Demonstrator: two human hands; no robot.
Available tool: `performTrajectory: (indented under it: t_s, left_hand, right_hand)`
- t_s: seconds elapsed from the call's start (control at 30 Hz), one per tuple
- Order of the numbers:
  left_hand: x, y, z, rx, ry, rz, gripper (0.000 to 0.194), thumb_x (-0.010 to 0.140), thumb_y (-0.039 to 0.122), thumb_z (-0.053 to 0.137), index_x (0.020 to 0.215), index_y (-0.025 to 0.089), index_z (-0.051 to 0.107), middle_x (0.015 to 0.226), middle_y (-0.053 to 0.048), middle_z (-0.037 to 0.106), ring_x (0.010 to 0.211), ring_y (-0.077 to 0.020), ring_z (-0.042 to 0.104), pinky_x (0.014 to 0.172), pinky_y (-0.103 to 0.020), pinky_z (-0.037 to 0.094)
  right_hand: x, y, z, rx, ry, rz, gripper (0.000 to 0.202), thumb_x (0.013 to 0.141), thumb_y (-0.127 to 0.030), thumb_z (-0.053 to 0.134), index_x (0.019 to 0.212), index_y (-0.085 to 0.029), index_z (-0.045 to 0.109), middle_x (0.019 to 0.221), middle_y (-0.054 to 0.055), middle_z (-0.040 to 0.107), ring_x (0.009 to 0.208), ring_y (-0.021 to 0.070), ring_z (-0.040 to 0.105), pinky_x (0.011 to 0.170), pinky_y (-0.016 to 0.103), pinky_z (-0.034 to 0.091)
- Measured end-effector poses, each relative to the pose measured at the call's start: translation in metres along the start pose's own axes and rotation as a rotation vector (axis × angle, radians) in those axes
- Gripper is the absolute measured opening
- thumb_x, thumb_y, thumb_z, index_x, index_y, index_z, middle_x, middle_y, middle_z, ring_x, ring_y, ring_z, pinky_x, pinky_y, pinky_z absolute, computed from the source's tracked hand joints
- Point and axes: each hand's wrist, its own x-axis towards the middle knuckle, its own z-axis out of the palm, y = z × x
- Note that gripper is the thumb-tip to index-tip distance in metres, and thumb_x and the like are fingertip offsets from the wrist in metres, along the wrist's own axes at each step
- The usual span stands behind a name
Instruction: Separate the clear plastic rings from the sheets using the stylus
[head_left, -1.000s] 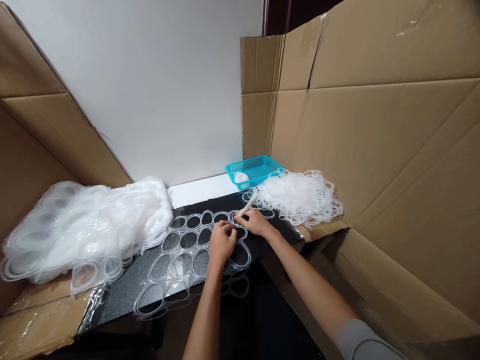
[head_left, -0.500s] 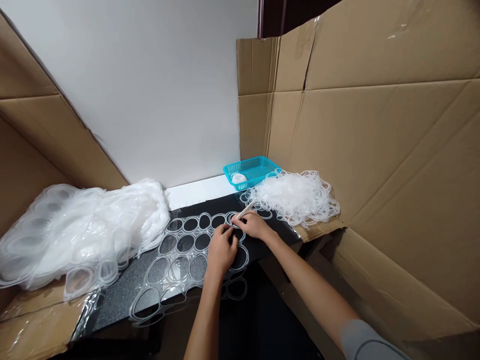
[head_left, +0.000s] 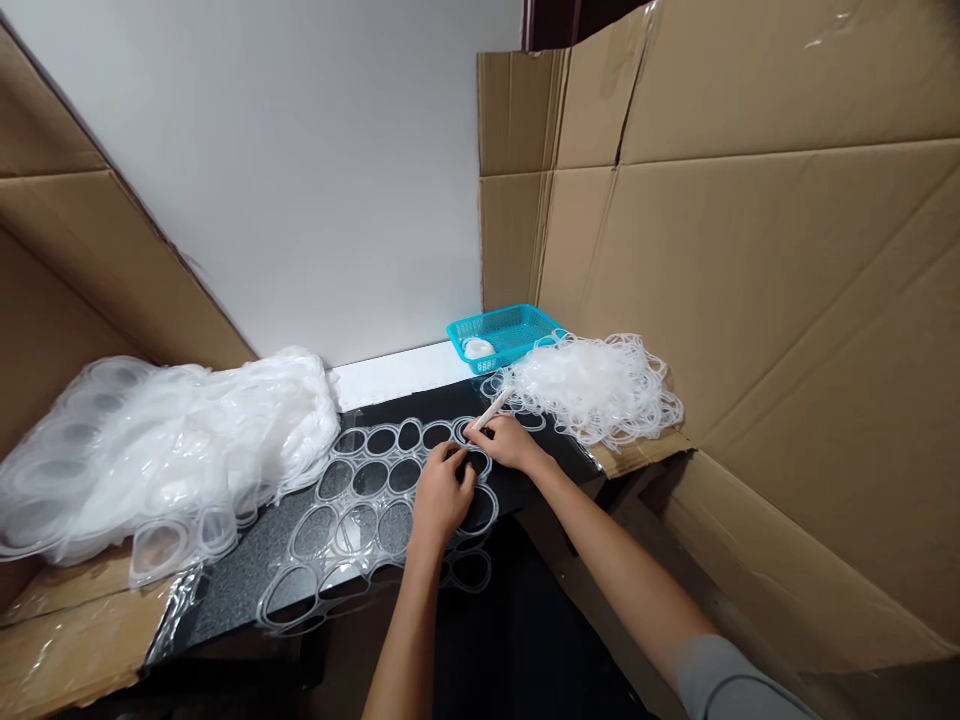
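A clear plastic sheet of joined rings [head_left: 379, 508] lies over the dark tabletop, its lower part hanging past the front edge. My left hand [head_left: 441, 495] rests on the sheet's right side, fingers bent and gripping it near the upper right rings. Just beyond, my right hand [head_left: 506, 440] is closed around a slim white pen-like tool [head_left: 493, 408]. The tool slants up to the right, and its lower end is at a ring in the top row. My right fingers hide that tip.
On the left is a big heap of clear ring sheets [head_left: 202, 450]. Loose thin rings [head_left: 592, 385] pile up at the right, beside a teal basket [head_left: 495, 362] holding a white roll [head_left: 478, 348]. Cardboard walls [head_left: 750, 250] stand on both sides; the granite tabletop [head_left: 225, 590] shows at front left.
The view has tilted slightly, so the surroundings sit a bit higher. Both hands remain at the same rings, with the tool slightly shifted in my right hand.
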Motion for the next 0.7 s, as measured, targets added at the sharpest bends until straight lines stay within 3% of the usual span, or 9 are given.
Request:
performTrajectory:
  t_s: [0.13,0.4,0.57,0.7]
  left_hand:
    - [0.000,0.000,0.000,0.012,0.000,0.004,0.029,0.096,0.020,0.057,0.116,0.021,0.078,0.125,-0.012,0.070,0.118,-0.0284,0.066,0.107,-0.045,0.054]
    - [-0.001,0.000,-0.002,0.040,-0.009,0.023,0.029,0.096,0.020,0.057,0.118,0.021,0.075,0.127,-0.012,0.069,0.120,-0.0282,0.065,0.106,-0.046,0.054]
    - [0.000,0.001,-0.003,0.072,-0.023,0.049,0.031,0.096,0.018,0.057,0.124,0.020,0.070,0.128,-0.012,0.067,0.122,-0.0296,0.061,0.108,-0.048,0.052]
    - [0.000,0.003,-0.003,0.102,-0.028,0.052,0.030,0.096,0.018,0.056,0.123,0.020,0.068,0.124,-0.013,0.066,0.118,-0.0301,0.062,0.106,-0.049,0.052]
  right_hand:
    - [0.000,-0.001,-0.001,0.070,-0.015,0.010,0.024,0.097,-0.036,0.066,0.091,-0.022,0.084,0.103,0.009,0.084,0.103,0.0291,0.079,0.097,0.039,0.058]
    - [-0.002,-0.005,-0.001,-0.055,-0.031,-0.029,0.020,0.099,-0.030,0.065,0.098,-0.023,0.084,0.109,0.006,0.083,0.111,0.0248,0.076,0.104,0.034,0.054]
    - [-0.005,-0.014,-0.003,-0.302,-0.092,-0.167,0.022,0.104,-0.028,0.061,0.107,-0.025,0.083,0.111,0.003,0.083,0.107,0.0222,0.075,0.099,0.033,0.049]
    - [-0.007,-0.020,-0.002,-0.517,-0.109,-0.190,0.024,0.107,-0.028,0.058,0.109,-0.025,0.082,0.104,0.005,0.083,0.099,0.0227,0.074,0.097,0.036,0.044]
